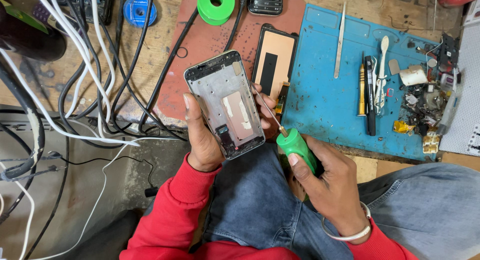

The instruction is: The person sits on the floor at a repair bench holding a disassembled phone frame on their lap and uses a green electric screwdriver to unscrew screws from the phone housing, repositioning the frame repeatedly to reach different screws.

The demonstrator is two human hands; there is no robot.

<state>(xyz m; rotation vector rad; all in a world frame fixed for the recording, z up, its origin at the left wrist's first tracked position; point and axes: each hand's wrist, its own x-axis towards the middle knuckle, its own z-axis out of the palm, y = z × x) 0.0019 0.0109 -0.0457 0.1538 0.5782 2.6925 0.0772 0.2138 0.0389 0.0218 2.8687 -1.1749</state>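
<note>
My left hand [202, 140] grips an opened phone frame [225, 102], a grey metal chassis with its inside facing up and bits of tape on it. My right hand [327, 182] holds a screwdriver with a green handle [296, 146]; its thin shaft points up and left, and the tip rests at the frame's right edge. Both hands hover over my lap, in front of the workbench edge. A removed phone screen panel [274, 60] with a copper-coloured back lies on the bench just beyond the frame.
A blue work mat [320, 100] carries tweezers, screwdrivers [369, 95], a pry tool and small parts at the right. A red mat [205, 40], a green spool [216, 4], a blue tape roll [140, 11] and a keypad phone [266, 1] lie behind. Tangled cables [90, 90] fill the left.
</note>
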